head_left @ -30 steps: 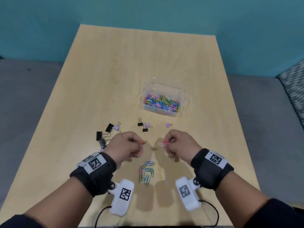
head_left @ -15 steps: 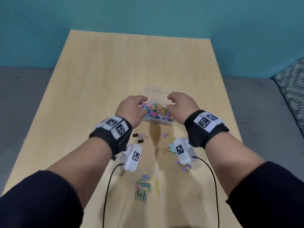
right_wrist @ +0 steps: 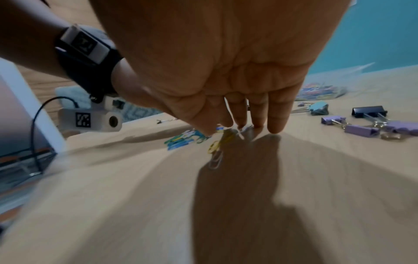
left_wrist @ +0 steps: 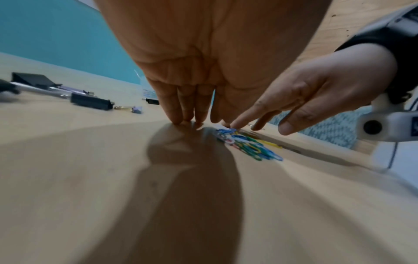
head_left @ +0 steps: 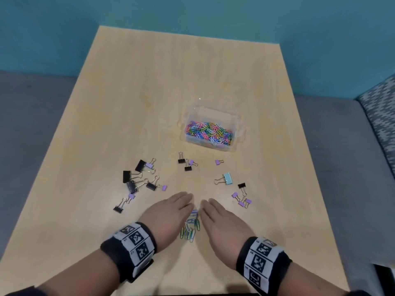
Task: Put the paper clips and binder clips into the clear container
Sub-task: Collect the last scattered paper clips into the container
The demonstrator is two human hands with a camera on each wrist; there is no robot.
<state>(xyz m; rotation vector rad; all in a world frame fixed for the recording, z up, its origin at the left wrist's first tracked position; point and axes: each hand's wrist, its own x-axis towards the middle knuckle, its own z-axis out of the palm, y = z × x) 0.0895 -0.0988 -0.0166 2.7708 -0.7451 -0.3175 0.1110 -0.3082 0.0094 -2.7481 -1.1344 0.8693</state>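
A small pile of coloured paper clips lies near the table's front edge, between my two hands. My left hand lies flat with straight fingers, fingertips on the wood left of the pile. My right hand is flat too, its fingers touching the clips from the right. The clear container, holding many coloured paper clips, stands beyond the hands. Black, purple and one teal binder clip lie scattered between container and hands.
A cluster of black binder clips lies to the left, purple ones to the right. The wooden table is bordered by a teal wall and grey floor; a patterned cushion sits at far right.
Both hands have come back from over the container to the front pile. They now lie flat on either side of the loose paper clips.
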